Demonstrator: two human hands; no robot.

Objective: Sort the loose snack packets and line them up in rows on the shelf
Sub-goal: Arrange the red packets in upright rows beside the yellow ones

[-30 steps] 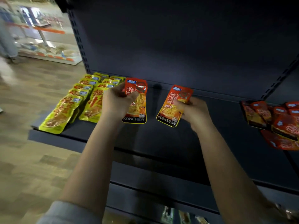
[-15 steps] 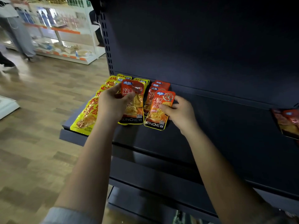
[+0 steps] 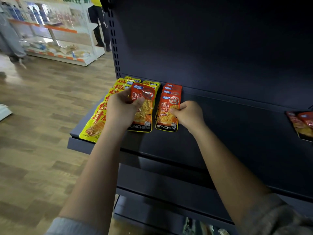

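From the head camera, the left hand (image 3: pixel 122 110) grips a red snack packet (image 3: pixel 143 107) above the dark shelf (image 3: pixel 220 133), beside the yellow packets (image 3: pixel 94 122). The right hand (image 3: pixel 189 116) pinches the front packet of the red row (image 3: pixel 169 107) lying on the shelf. More red packets (image 3: pixel 302 124) lie far right.

dark shelf (image 3: pixel 228 133) | left: yellow packets (image 3: pixel 94 126) in rows | middle: red packet row (image 3: pixel 169 106) | right edge: red packets (image 3: pixel 303 124)

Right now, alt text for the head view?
Two bare hands hold orange snack packets over a dark shelf: the left hand grips one packet, the right hand pinches the front packet of an orange row, beside yellow packets.
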